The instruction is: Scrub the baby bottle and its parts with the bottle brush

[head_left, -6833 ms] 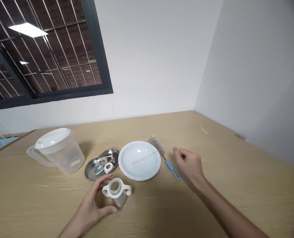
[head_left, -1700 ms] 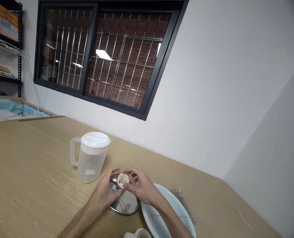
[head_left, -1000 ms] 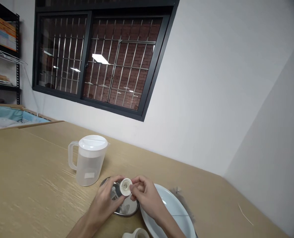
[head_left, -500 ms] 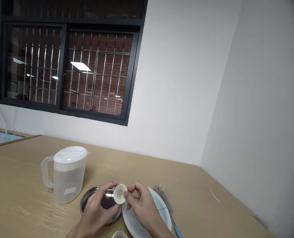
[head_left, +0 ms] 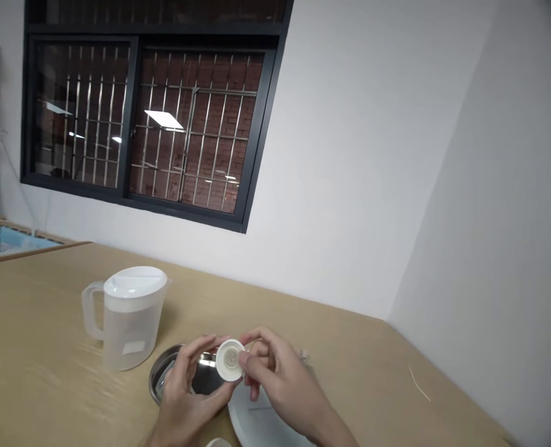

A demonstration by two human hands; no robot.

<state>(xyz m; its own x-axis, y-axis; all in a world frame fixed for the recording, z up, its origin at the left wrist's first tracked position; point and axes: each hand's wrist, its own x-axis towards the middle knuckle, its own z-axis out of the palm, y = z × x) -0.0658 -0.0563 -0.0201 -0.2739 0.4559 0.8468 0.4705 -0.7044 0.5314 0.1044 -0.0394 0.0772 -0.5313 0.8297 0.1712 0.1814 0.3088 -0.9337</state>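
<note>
A: Hands?
B: Both on the round white cap. Left hand grips its rim, thumb below, fingers above; right hand pinches the right edge.
A: Cap where?
B: Held up over the metal tray and white plate, round face to camera.
A: Else?
B: Lidded pitcher, left of tray, on the surface.

Here the head-worn view looks forward and down across a flat tan wood-toned table, bare left hand and bare right hand close below, dark-framed rectangular glass window farther off.
</note>
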